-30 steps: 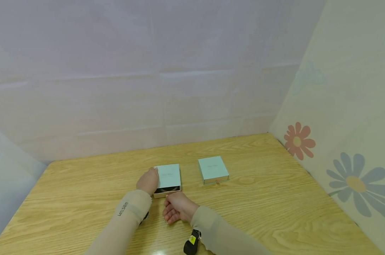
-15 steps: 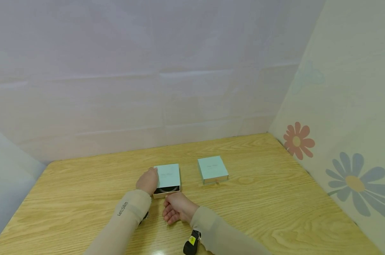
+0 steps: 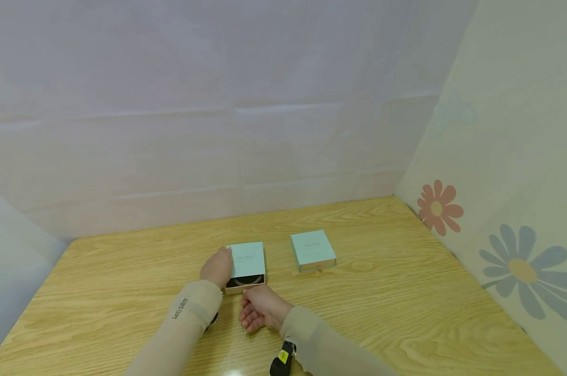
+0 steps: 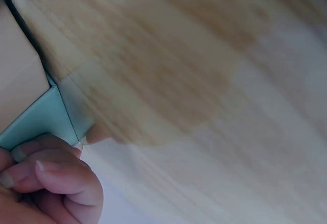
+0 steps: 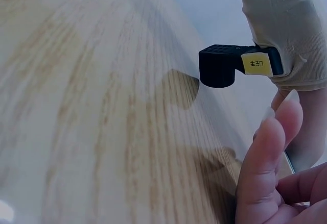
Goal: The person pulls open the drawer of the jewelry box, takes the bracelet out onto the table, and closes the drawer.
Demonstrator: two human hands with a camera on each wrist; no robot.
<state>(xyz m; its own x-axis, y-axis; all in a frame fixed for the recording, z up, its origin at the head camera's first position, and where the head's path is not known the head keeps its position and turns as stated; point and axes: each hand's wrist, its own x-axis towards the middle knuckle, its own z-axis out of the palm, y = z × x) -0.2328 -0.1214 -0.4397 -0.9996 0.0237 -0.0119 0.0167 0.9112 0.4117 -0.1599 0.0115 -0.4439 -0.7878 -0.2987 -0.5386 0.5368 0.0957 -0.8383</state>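
A pale mint gift box [image 3: 247,259] with a sliding drawer lies on the table in front of me. Its pinkish drawer [image 3: 246,288] sticks out toward me, showing a dark inside with a curved, ring-like band [image 3: 247,280]. My left hand [image 3: 217,267] grips the sleeve by its left side, and curled fingers lie against the mint wall in the left wrist view. At the drawer's front, my right hand [image 3: 264,307] has thumb and forefinger pinched together, its other fingers curled; the pinched spot is hidden. A second, closed mint box [image 3: 314,250] sits to the right.
The wooden table [image 3: 382,308] carries both boxes, with a pale curtain behind. On the right stands a flower-printed cloth wall [image 3: 514,172]. A black wrist camera [image 5: 217,66] with a yellow label hangs from the left sleeve in the right wrist view.
The drawer has slid slightly farther out toward me, showing more of the dark inside and the curved band. Both hands stay almost in place; the second box has not moved.
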